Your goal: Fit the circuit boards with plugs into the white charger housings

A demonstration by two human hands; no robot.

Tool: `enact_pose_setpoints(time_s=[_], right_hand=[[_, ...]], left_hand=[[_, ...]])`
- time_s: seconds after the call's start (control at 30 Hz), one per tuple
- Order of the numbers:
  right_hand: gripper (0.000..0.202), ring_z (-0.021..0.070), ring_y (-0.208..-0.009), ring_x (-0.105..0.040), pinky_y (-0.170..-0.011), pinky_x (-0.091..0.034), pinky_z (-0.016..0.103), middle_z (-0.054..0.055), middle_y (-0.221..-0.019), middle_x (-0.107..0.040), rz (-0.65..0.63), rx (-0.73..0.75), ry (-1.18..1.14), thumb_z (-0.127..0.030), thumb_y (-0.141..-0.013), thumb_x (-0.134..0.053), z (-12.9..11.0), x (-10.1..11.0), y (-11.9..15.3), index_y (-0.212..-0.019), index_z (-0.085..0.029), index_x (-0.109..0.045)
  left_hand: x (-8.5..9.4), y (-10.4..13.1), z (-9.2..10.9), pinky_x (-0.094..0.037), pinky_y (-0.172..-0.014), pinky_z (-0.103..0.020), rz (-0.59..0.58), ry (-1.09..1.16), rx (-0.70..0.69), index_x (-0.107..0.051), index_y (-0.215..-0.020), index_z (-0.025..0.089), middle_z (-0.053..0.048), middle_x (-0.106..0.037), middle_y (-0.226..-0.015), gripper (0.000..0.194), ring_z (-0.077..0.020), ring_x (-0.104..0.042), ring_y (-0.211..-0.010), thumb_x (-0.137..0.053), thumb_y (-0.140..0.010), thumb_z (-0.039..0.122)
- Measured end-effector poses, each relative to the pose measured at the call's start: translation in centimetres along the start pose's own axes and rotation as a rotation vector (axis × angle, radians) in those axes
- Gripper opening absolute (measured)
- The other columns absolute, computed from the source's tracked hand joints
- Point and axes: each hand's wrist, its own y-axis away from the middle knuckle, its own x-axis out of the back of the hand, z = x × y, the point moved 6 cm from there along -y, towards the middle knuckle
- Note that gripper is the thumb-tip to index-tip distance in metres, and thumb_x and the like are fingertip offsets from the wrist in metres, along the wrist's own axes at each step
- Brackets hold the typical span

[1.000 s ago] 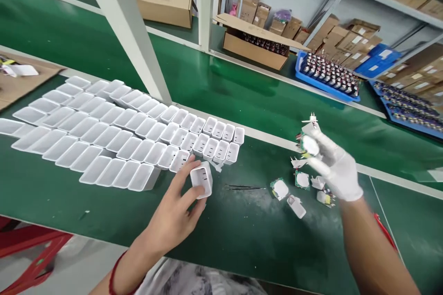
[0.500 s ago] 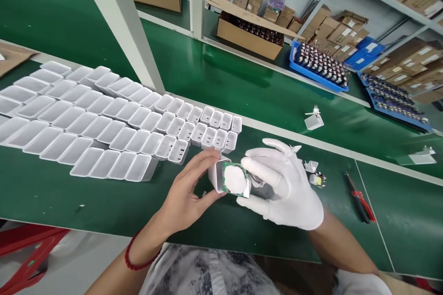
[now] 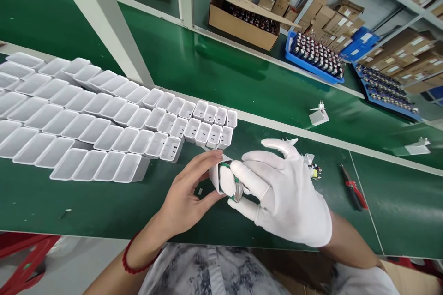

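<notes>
My bare left hand (image 3: 190,193) grips a white plastic case (image 3: 214,176) between thumb and fingers, its open end facing right. My right hand (image 3: 287,189), in a white glove, pinches a green circuit board (image 3: 236,189) with a white pad (image 3: 227,180) on it. The board sits partly inside the mouth of the case, and its far end is hidden. Rows of open white cases (image 3: 100,165) stand on the green table to the left of my hands.
Red-handled pliers (image 3: 353,189) lie at the right. Small parts (image 3: 314,171) are beside my right hand. Beyond the bench rail are a white case with a plug (image 3: 319,115), a blue tray (image 3: 314,59) and a cardboard box (image 3: 242,25).
The circuit board has moved left, further into the white case, and is tilted more. My right hand has come closer to my left hand. The whole view has shifted slightly.
</notes>
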Motion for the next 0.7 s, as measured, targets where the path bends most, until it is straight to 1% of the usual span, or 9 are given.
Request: enact_pose_setpoints(time_s=[0.13, 0.33, 0.5, 0.7], right_hand=[[0.014, 0.0162, -0.081, -0.064, -0.102, -0.031, 0.041, -0.003, -0.071, -0.064, -0.004, 0.013, 0.020, -0.028, -0.087, -0.060, 0.05, -0.04, 0.06, -0.095, -0.017, -0.062], [0.009, 0.0149, -0.079, -0.063, -0.102, -0.032, 0.040, -0.004, -0.069, -0.064, 0.008, 0.003, 0.020, -0.027, -0.087, -0.061, 0.11, -0.11, 0.02, -0.090, -0.018, -0.062], [0.017, 0.0165, -0.081, -0.063, -0.102, -0.032, 0.043, -0.002, -0.073, -0.067, -0.029, 0.002, 0.022, -0.030, -0.087, -0.061, 0.18, -0.48, 0.05, -0.098, -0.017, -0.063], [0.012, 0.0174, -0.080, -0.063, -0.102, -0.033, 0.043, -0.001, -0.075, -0.069, -0.023, -0.006, 0.040, -0.026, -0.087, -0.060, -0.06, -0.30, -0.12, -0.095, -0.018, -0.064]], left_hand=[[-0.13, -0.18, 0.09, -0.062, -0.087, -0.038, -0.011, 0.006, 0.003, -0.051, -0.135, 0.036, -0.010, -0.052, -0.140, 0.060, -0.0305, -0.052, -0.131, -0.069, -0.083, 0.013], [-0.17, -0.26, -0.11, -0.062, -0.087, -0.038, -0.016, 0.003, 0.010, -0.051, -0.135, 0.035, -0.010, -0.052, -0.140, 0.060, -0.0310, -0.052, -0.131, -0.070, -0.083, 0.013], [-0.20, -0.33, -0.12, -0.063, -0.085, -0.038, -0.022, -0.010, 0.011, -0.050, -0.136, 0.034, -0.011, -0.053, -0.140, 0.060, -0.0316, -0.053, -0.129, -0.070, -0.083, 0.015], [-0.09, -0.45, 0.10, -0.062, -0.083, -0.036, -0.032, -0.050, 0.001, -0.052, -0.136, 0.032, -0.011, -0.055, -0.139, 0.057, -0.0317, -0.056, -0.126, -0.070, -0.083, 0.019]])
